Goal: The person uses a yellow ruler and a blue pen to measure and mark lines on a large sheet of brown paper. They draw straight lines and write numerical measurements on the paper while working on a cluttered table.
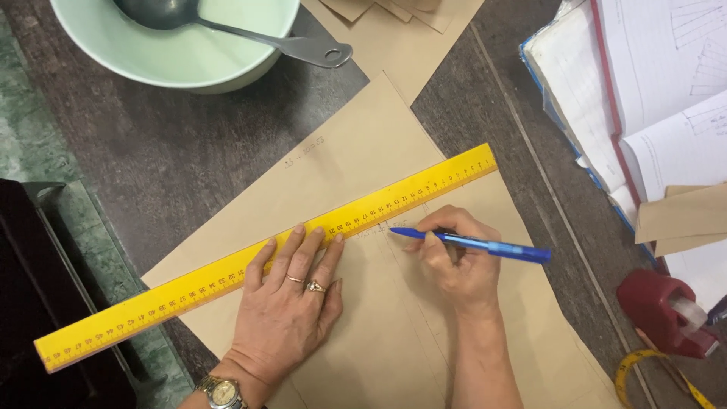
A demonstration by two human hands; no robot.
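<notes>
Brown paper: a large sheet of kraft paper [379, 144] lies flat across the dark wooden table [174, 151], with faint pencil lines and small writing on it
Ruler: a long yellow ruler [189, 284] runs on a slant over the paper, low at the left where it juts past the table edge, high at the right
Left hand: the left hand [291, 303] lies flat, fingers spread, fingertips pressing on the ruler's lower edge; nothing is gripped in it, and it wears two rings with a wristwatch [221, 392] at the wrist
Right hand: the right hand [454, 261] is closed around a blue pen [485, 246], held between thumb and fingers
Pen tip: it points left and touches the paper just beneath the ruler, next to the left hand's fingertips
Bowl: a pale green bowl [189, 60] sits at the top left on the table, a metal ladle [250, 34] resting in it with the handle hanging over the rim
More paper: further brown sheets [424, 30] overlap at the top middle
Notebooks: open books with white pages and line drawings [651, 98] are stacked at the right
Tape: a red tape dispenser [663, 310] stands at the lower right, well apart from the hands
Measuring tape: a yellow tape measure [636, 371] curls just below the dispenser
</notes>
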